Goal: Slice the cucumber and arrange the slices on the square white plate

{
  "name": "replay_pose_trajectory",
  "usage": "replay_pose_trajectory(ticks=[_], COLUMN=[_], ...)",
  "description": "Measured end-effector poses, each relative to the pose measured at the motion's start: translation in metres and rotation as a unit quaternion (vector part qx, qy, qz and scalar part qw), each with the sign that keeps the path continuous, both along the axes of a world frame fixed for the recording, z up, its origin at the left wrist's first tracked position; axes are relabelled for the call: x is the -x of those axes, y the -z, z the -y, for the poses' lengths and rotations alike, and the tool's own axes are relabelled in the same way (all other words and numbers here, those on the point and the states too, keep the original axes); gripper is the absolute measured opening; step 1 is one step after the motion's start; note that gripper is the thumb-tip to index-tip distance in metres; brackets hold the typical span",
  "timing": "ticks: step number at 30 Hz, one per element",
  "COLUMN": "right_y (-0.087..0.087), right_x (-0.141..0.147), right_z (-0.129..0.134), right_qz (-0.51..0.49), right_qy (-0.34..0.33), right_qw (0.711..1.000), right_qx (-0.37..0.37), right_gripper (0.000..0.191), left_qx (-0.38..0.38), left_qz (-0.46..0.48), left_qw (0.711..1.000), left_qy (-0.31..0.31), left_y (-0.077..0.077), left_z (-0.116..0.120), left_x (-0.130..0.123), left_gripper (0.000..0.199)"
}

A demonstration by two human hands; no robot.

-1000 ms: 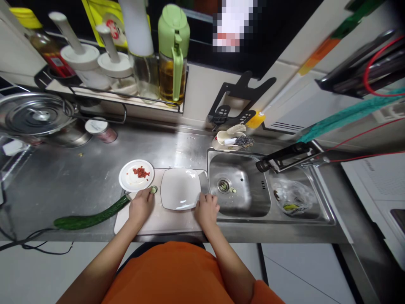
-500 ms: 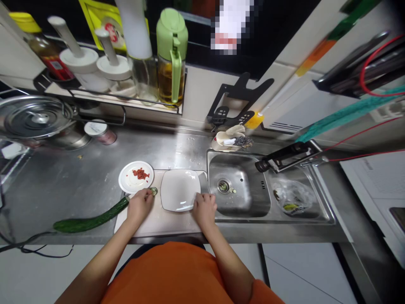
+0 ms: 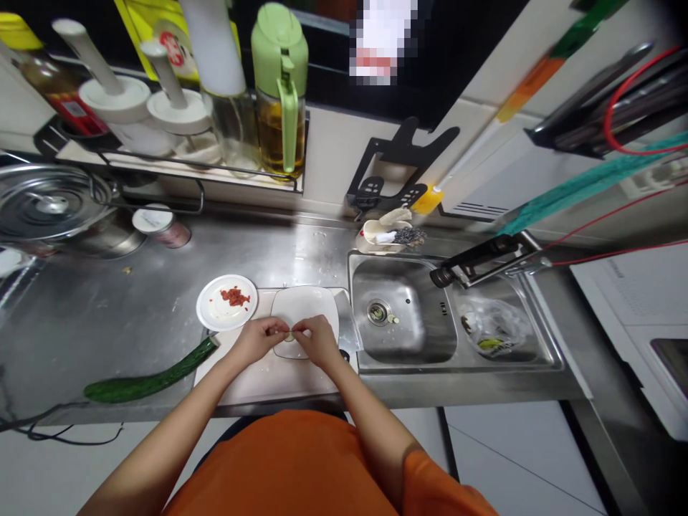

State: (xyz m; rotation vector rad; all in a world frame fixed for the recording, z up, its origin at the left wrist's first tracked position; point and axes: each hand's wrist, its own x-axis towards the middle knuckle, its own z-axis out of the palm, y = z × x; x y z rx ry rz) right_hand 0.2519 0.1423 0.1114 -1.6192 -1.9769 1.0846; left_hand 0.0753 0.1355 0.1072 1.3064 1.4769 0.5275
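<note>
Over the white square plate (image 3: 307,304), my left hand (image 3: 256,340) and my right hand (image 3: 318,340) meet with pinched fingers. Both grip small cucumber slices (image 3: 289,336) between their fingertips. Under the plate lies a pale cutting board (image 3: 258,390). A knife (image 3: 348,322) rests along the board's right side, its handle partly hidden by my right wrist. Left of the board lies a long green cucumber (image 3: 145,385), its cut end close to my left forearm. A round white plate (image 3: 208,315) with small red pieces (image 3: 235,296) stands behind my left hand.
To the right is a steel sink (image 3: 419,344) with bits of cucumber by the drain. A plastic bag (image 3: 499,330) lies in the basin beyond. Bottles and jars, including an oil bottle (image 3: 282,100), line the rack. A lidded pot (image 3: 69,215) stands far left.
My left hand has moved right with the cucumber slices, over the square plate. My right hand has left the plate's right edge and joined it, uncovering the knife.
</note>
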Motion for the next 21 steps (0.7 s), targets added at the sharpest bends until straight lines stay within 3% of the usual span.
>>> replay_pose_trajectory(ticks=[4, 6, 10, 12, 17, 21], right_y=[-0.001, -0.001, -0.003, -0.005, -0.005, 0.005], right_x=[-0.008, -0.012, -0.02, -0.023, -0.027, -0.027], right_z=[-0.002, -0.004, -0.01, -0.012, -0.015, -0.017], right_qz=[-0.016, -0.027, -0.037, -0.042, -0.045, -0.046], right_qy=[0.05, 0.07, 0.063, 0.051, 0.043, 0.08], right_qw=[0.998, 0.997, 0.997, 0.998, 0.998, 0.995], right_qx=[0.027, 0.028, -0.003, -0.019, -0.015, 0.027], right_gripper=[0.011, 0.01, 0.009, 0.009, 0.007, 0.009], left_qx=[0.028, 0.086, 0.266, 0.318, 0.321, 0.286], left_qz=[0.036, 0.075, 0.174, 0.215, 0.291, 0.243], left_qw=[0.998, 0.989, 0.935, 0.907, 0.881, 0.909], left_qy=[-0.047, -0.097, -0.157, -0.174, -0.191, -0.182], left_y=[0.003, 0.005, 0.005, 0.004, 0.012, 0.023], left_z=[-0.006, -0.009, -0.015, -0.019, -0.029, -0.039], left_x=[-0.006, -0.01, -0.022, -0.027, -0.031, -0.03], left_gripper=[0.031, 0.037, 0.047, 0.044, 0.038, 0.049])
